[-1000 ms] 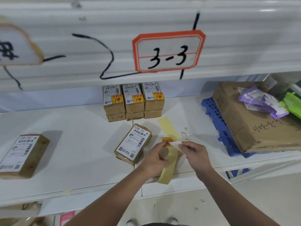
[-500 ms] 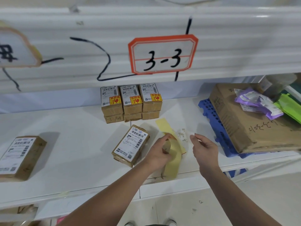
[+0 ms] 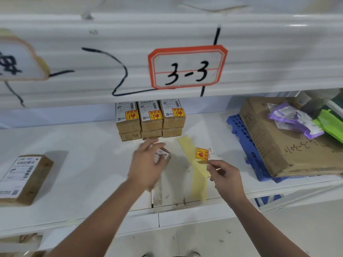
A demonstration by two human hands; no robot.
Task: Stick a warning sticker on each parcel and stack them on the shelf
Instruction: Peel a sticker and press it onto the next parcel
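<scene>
Two changes since half a second back. The left hand (image 3: 146,164) has let go of the yellow backing strip (image 3: 197,177), which now lies on the white shelf (image 3: 83,164). That hand has moved over the loose parcel (image 3: 164,156) at mid-frame, fingers spread and straight, covering most of its barcode label; blur hides whether it presses. The right hand (image 3: 225,175), empty before, now pinches the lower edge of a red-and-yellow warning sticker (image 3: 202,153) between thumb and forefinger, just above the strip.

At right, the big carton (image 3: 278,145) carries handwritten digits too skewed to read. Upper middle, a red-bordered shelf tag (image 3: 187,68) reads "3-3". Six stacked parcels (image 3: 150,121) at the back show three such stickers on top. Another parcel (image 3: 22,179) lies far left.
</scene>
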